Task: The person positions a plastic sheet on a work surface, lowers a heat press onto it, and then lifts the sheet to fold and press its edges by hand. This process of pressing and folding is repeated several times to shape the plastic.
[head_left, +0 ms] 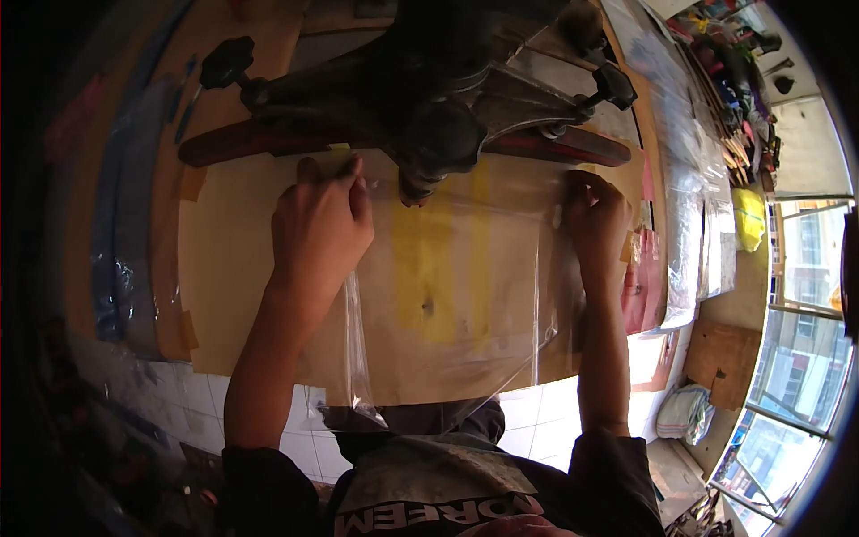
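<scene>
A sheet of clear plastic [510,295] lies over a tan board [242,268] with yellow strips [425,259] showing through. My left hand [320,215] is closed in a pinch at the sheet's far left part, just below a dark red bar [228,143]. My right hand [598,208] is closed on the sheet's far right part, near the bar's other end. The sheet's near edge hangs past the board toward my lap. Above the bar stands a dark metal frame [438,134] with black knobs, between and beyond my hands.
Folded clear plastic [684,259] lies along the right side, and more bluish plastic [134,215] along the left. White floor tiles [528,430] show below the board. A yellow bag [750,219], a whitish sack [686,413] and windows [792,376] are at the far right.
</scene>
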`<state>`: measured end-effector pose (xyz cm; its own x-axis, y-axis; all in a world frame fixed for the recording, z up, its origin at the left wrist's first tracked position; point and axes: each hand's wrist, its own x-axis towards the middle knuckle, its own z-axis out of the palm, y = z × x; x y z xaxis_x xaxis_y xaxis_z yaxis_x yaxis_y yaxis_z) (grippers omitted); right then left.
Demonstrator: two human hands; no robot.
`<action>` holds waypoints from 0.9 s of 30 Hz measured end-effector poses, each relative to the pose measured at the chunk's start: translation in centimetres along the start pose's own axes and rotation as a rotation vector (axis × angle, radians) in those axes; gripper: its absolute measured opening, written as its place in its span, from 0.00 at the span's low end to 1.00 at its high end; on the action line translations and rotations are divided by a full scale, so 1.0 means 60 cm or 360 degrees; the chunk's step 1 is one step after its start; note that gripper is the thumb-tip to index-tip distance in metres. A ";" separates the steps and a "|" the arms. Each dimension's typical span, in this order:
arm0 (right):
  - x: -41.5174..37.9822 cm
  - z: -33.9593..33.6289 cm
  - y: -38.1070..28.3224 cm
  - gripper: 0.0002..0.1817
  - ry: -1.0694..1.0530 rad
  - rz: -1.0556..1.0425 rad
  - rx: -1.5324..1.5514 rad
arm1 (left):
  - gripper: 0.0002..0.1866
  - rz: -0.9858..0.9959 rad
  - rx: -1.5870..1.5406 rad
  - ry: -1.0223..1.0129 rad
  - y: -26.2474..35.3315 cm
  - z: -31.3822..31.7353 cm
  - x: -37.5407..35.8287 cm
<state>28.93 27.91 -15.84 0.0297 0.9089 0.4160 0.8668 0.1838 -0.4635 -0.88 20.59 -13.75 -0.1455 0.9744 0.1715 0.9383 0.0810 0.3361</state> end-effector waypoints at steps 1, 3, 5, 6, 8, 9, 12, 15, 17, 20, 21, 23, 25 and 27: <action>0.000 0.000 -0.005 0.11 0.0002 -0.0013 0.0004 | 0.16 0.0002 0.0008 -0.0013 -0.004 -0.003 -0.002; -0.001 -0.001 -0.009 0.11 -0.0030 0.0021 0.0018 | 0.17 0.0068 0.0013 0.0020 -0.015 0.003 -0.007; -0.001 0.001 -0.005 0.11 -0.0057 0.0042 -0.0010 | 0.18 0.0163 0.0022 0.0038 -0.018 0.000 -0.010; -0.003 0.000 -0.007 0.11 -0.0015 -0.0014 -0.0004 | 0.18 0.0144 0.0045 0.0053 -0.020 0.000 -0.009; 0.000 0.000 -0.011 0.11 -0.0031 0.0013 -0.0014 | 0.18 0.0216 0.0088 0.0065 -0.023 0.006 -0.010; 0.000 0.000 -0.011 0.11 -0.0033 0.0000 -0.0002 | 0.18 0.0223 0.0101 0.0065 -0.023 0.005 -0.010; 0.000 0.001 -0.012 0.11 -0.0037 -0.0017 -0.0036 | 0.18 0.0221 0.0034 0.0078 -0.026 0.007 -0.010; 0.001 0.002 -0.013 0.11 -0.0050 0.0057 -0.0071 | 0.18 0.0150 -0.0011 0.0007 -0.022 -0.001 -0.011; 0.000 0.006 -0.006 0.11 0.0018 0.0002 -0.0120 | 0.18 0.0140 -0.0020 0.0022 -0.023 0.000 -0.011; -0.001 0.007 -0.014 0.09 0.0040 0.0012 -0.0084 | 0.18 0.0145 -0.0036 0.0054 -0.025 0.003 -0.011; -0.001 0.006 -0.017 0.09 0.0038 0.0007 -0.0085 | 0.18 0.0157 -0.0040 0.0078 -0.025 0.004 -0.011; -0.001 0.004 -0.022 0.09 0.0020 0.0067 -0.0091 | 0.18 0.0137 -0.0044 0.0064 -0.024 0.001 -0.011; -0.001 0.003 -0.025 0.09 0.0016 0.0060 -0.0086 | 0.18 0.0117 -0.0047 0.0048 -0.025 0.001 -0.011; -0.002 0.003 -0.029 0.09 0.0011 0.0058 -0.0080 | 0.18 0.0165 0.0015 0.0107 -0.029 0.005 -0.010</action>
<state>27.37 27.53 -15.22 0.0649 0.9119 0.4053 0.8892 0.1315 -0.4383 -2.33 19.91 -14.69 -0.0682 0.9614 0.2666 0.9522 -0.0170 0.3049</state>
